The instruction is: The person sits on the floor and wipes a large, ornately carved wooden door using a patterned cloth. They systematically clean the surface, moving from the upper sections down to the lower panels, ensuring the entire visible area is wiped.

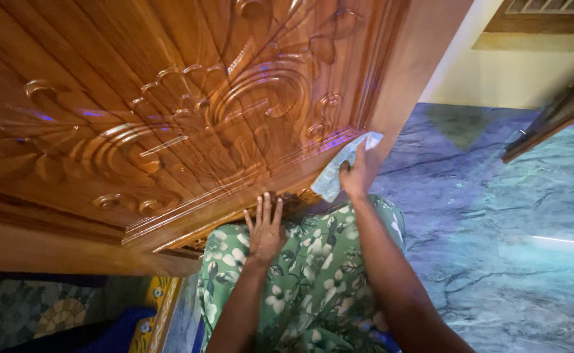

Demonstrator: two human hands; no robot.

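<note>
At the far left, a patterned rug (19, 314) with a blue and yellow edge lies on the floor below the carved wooden door (169, 111), whose raised scrollwork and grooved boards fill most of the view and shine with a glossy finish. The person's left hand (265, 229) lies flat and open, fingers spread, against the lower moulding of the door, resting above a knee covered in green floral cloth (306, 274); it holds nothing and seems to steady the body.

Just to the right, the right hand (355, 178) is closed around a pale blue rag (346, 167), pressing it to the lower corner of the door frame where the moulding meets the plain side edge. Part of the rag is hidden behind the hand, so how it is folded is hard to tell. Further right stretches the blue-grey marble floor (496, 229), and a dark wooden bar (548, 121) leans in at the upper right.

The step in hand looks like wiping the door's bottom edge. The next stroke would likely call for firm pressure along the grooves, with the rag worked into the carved recesses, while the left hand braces.
</note>
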